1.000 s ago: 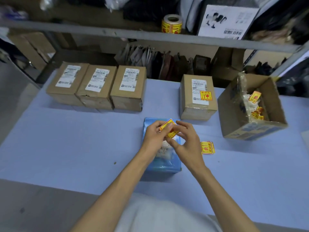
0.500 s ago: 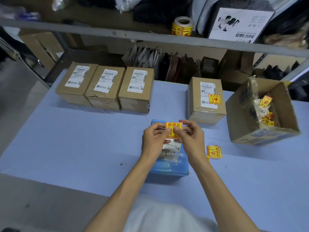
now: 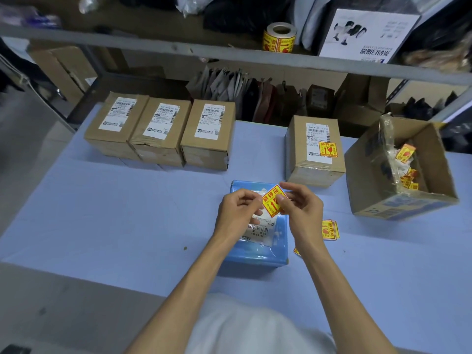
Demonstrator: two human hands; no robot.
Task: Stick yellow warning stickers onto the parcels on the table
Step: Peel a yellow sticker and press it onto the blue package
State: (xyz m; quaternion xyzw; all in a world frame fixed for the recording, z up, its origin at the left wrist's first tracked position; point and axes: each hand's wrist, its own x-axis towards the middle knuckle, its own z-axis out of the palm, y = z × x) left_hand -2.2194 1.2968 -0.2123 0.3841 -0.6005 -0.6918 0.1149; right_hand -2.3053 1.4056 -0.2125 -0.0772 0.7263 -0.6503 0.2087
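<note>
Head view shows you holding the yellow warning sticker (image 3: 273, 200) tilted over the far end of the blue parcel (image 3: 255, 251); whether it touches the wrapping cannot be told. Your left hand (image 3: 237, 213) pinches its left edge with curled fingers. Your right hand (image 3: 301, 213) pinches its right side, thumb on the printed face. The blue parcel lies flat on the surface (image 3: 102, 213) directly ahead of you, its white shipping label partly under your left hand. Just right of the blue parcel, loose stickers (image 3: 330, 229) lie in a small pile. Beyond it to the right stands a stickered brown parcel (image 3: 313, 152), the yellow square on its label. Beyond it to the left, three brown parcels (image 3: 161, 134) sit side by side, each with a white label on top. Well to its right an open carton (image 3: 398, 175) holds more stickers, and on the shelf above and beyond it stands a sticker roll (image 3: 279, 38).
</note>
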